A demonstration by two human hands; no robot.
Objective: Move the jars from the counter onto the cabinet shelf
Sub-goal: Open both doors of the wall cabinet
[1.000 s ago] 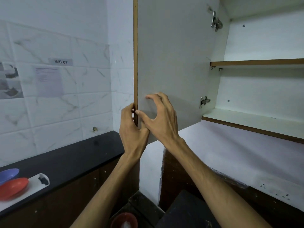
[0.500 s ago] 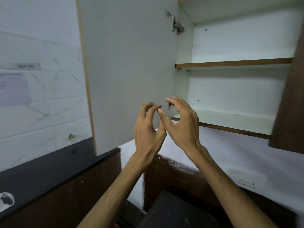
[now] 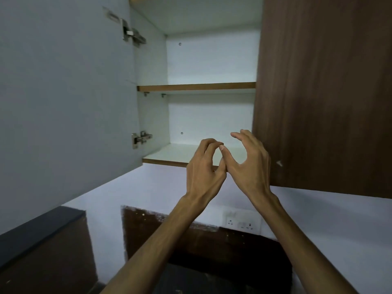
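The wall cabinet stands with its left door [image 3: 63,98] swung wide. Inside I see a bare bottom shelf [image 3: 169,154] and a bare upper shelf [image 3: 196,87]. No jars are in view. My left hand [image 3: 204,168] is raised in front of the bottom shelf's edge, fingers curled loosely with nothing in them. My right hand [image 3: 249,162] is beside it, touching it at the thumb, fingers spread and curved, holding nothing. Its fingertips are near the closed brown right door [image 3: 322,92].
A black counter [image 3: 38,234] runs along the lower left. A white wall socket plate [image 3: 241,222] sits below the cabinet on the back wall. A dark surface [image 3: 212,276] lies under my forearms.
Both hands have let go of the left door's edge and moved right, in front of the shelves. The door has swung fully open, and my view has turned right, bringing in the brown right door.
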